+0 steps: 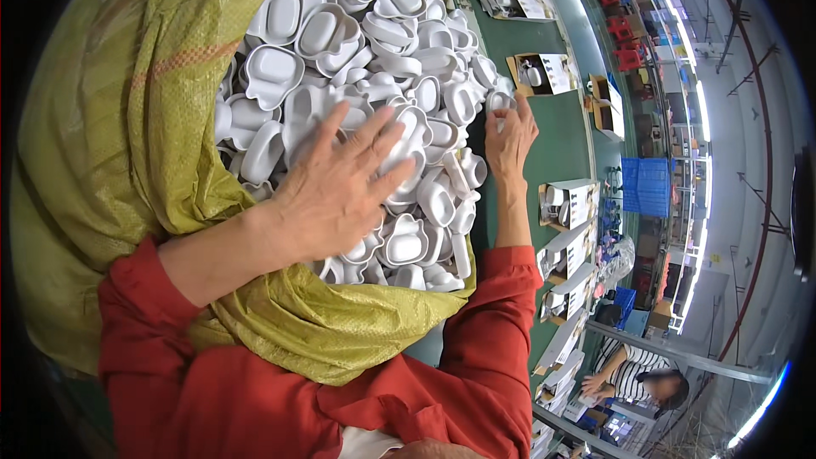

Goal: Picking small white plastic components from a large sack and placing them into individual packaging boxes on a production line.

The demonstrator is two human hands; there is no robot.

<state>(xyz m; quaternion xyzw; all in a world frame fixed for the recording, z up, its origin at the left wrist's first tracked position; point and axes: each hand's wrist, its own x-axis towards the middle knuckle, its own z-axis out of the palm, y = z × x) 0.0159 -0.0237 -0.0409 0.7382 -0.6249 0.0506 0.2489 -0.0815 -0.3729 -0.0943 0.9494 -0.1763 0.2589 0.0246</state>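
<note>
A large yellow-green woven sack lies open before me, its rolled rim around a heap of white moulded plastic parts. The parts are small, hollow and rounded, with a shallow oval recess. My left hand rests on the heap, fingers spread and holding nothing; its palm hides the parts beneath. At the heap's right edge my right hand is raised with fingers closed on one white plastic part, which shows just above the thumb.
Right of the sack runs a green conveyor belt, with open cartons holding white items along it. Beyond stand a blue crate and red stools. At the lower right, a person in a striped shirt works with both hands.
</note>
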